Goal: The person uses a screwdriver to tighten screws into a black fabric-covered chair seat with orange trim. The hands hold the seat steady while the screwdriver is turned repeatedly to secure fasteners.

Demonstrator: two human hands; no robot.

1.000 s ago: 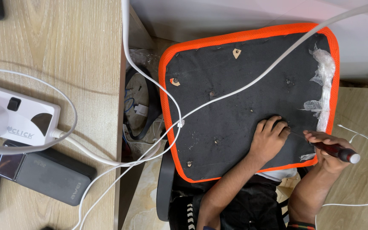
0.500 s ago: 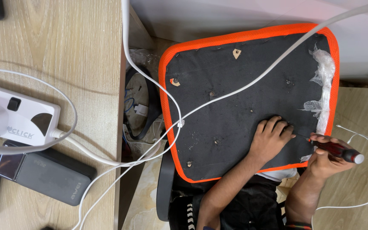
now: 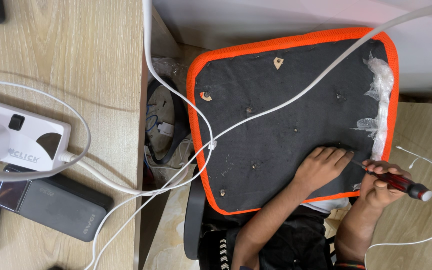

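Far left, a wooden counter (image 3: pixel 76 60) carries a white power strip (image 3: pixel 16 140) at 9 o'clock and a dark grey power bank (image 3: pixel 51 202) just below it at 8 o'clock. White cables (image 3: pixel 176 95) run from the strip across the gap to the right.

Centre to 2 o'clock: an upturned seat cushion (image 3: pixel 276 110), black underside with orange mesh border, fixing holes visible, crumpled clear plastic wrap (image 3: pixel 378 100) along its right edge.

Left hand (image 3: pixel 323 167): lies open and flat, palm down, on the black underside near the cushion's lower right corner, at about 4 o'clock; fingers extended toward 2 o'clock, grasping nothing.

Right hand (image 3: pixel 381 182): closed around the red-and-black handle of a screwdriver (image 3: pixel 398 182), just right of the left hand, at the cushion's orange edge. The shaft points toward 10 o'clock, its tip close beside the left fingertips (image 3: pixel 347 154); whether tip and cushion touch cannot be told.
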